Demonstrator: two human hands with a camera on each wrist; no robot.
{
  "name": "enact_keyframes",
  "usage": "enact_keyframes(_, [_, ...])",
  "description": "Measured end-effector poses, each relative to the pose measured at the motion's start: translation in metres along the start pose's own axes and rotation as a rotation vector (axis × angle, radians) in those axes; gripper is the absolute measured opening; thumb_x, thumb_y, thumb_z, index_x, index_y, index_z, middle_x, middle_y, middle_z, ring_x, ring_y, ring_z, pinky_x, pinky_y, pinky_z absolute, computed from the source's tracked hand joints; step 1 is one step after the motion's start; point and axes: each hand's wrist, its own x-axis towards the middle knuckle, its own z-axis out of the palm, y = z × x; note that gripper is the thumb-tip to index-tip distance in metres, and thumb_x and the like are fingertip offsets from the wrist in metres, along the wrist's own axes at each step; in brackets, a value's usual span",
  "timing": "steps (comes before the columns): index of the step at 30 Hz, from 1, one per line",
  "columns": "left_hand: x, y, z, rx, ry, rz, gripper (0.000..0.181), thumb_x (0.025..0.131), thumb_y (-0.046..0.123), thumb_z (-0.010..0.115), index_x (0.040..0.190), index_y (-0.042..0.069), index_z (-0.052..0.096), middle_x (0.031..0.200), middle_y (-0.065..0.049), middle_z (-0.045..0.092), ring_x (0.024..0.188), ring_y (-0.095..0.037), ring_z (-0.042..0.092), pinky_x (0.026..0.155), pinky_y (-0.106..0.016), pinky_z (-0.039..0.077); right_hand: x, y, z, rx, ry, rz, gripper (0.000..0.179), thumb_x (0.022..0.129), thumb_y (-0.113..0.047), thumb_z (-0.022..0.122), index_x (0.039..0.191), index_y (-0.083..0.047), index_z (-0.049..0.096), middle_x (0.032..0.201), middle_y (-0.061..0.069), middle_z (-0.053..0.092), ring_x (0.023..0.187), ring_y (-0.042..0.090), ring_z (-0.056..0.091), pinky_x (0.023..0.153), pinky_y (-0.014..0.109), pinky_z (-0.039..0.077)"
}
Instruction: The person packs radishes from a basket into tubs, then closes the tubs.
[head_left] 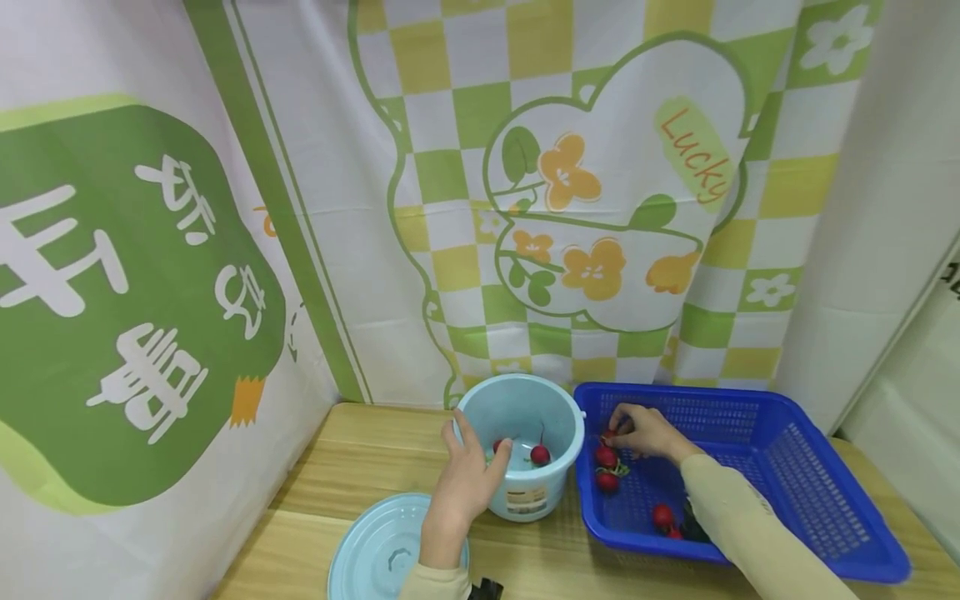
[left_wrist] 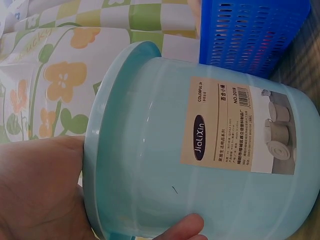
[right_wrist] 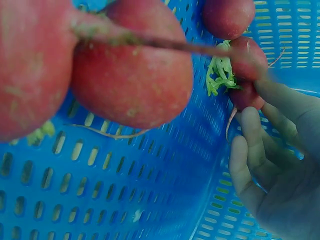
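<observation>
At the left side of the light blue bucket [head_left: 525,498], my left hand [head_left: 463,483] grips the rim, thumb over the inner side. In the left wrist view a fingertip [left_wrist: 187,227] lies against the bucket's outer wall. Red radishes lie inside, one radish [head_left: 540,455] with its thin root pointing up. My right hand [head_left: 647,432] reaches into the far left corner of the blue basket [head_left: 817,467]. Its thumb and fingers pinch a small radish [right_wrist: 246,97] in the right wrist view. Beside that one, two more radishes [head_left: 607,481] line the basket's left wall.
A round light blue lid [head_left: 375,542] lies on the wooden table [head_left: 300,533], left of the bucket. More radishes [head_left: 663,517] sit near the basket's front wall, partly behind my right sleeve. A patterned cloth [head_left: 465,275] hangs behind bucket and basket.
</observation>
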Motion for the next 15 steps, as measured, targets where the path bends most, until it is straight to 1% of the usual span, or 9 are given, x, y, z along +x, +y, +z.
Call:
enact_keyframes(4, [-0.0002, -0.0003, 0.0002, -0.002, 0.005, 0.000, 0.102, 0.108, 0.051, 0.052, 0.164, -0.007, -0.010, 0.167, -0.038, -0.007, 0.067, -0.028, 0.060, 0.060, -0.041, 0.050, 0.0006, 0.0000, 0.0009, -0.004, -0.005, 0.008, 0.026, 0.088, -0.009, 0.084, 0.103, -0.001, 0.065, 0.085, 0.009, 0.073, 0.058, 0.020, 0.064, 0.051, 0.035, 0.052])
enact_keyframes(7, [-0.0008, -0.0004, 0.0004, -0.007, 0.007, 0.005, 0.101, 0.108, 0.050, 0.052, 0.164, -0.008, -0.009, 0.166, -0.038, -0.007, 0.065, -0.027, 0.059, 0.058, -0.040, 0.049, 0.0011, 0.0015, 0.0012, -0.011, -0.020, 0.008, 0.025, 0.089, -0.009, 0.083, 0.105, 0.001, 0.067, 0.085, 0.008, 0.072, 0.057, 0.020, 0.064, 0.051, 0.034, 0.053])
enact_keyframes(12, [-0.0012, -0.0006, 0.0004, -0.011, 0.007, 0.009, 0.100, 0.109, 0.048, 0.052, 0.164, -0.008, -0.010, 0.166, -0.038, -0.007, 0.064, -0.026, 0.059, 0.057, -0.039, 0.048, 0.0009, 0.0012, 0.0005, -0.019, -0.052, 0.049, 0.027, 0.092, -0.010, 0.081, 0.112, 0.005, 0.072, 0.085, 0.007, 0.070, 0.059, 0.019, 0.065, 0.053, 0.034, 0.055])
enact_keyframes(15, [-0.0008, 0.0000, -0.0002, -0.014, 0.006, 0.013, 0.101, 0.108, 0.050, 0.052, 0.164, -0.008, -0.010, 0.166, -0.038, -0.008, 0.064, -0.027, 0.059, 0.057, -0.040, 0.048, -0.0001, -0.0005, -0.0010, -0.024, -0.076, 0.068, 0.030, 0.094, -0.012, 0.079, 0.115, 0.007, 0.072, 0.083, 0.006, 0.070, 0.060, 0.019, 0.065, 0.055, 0.035, 0.056])
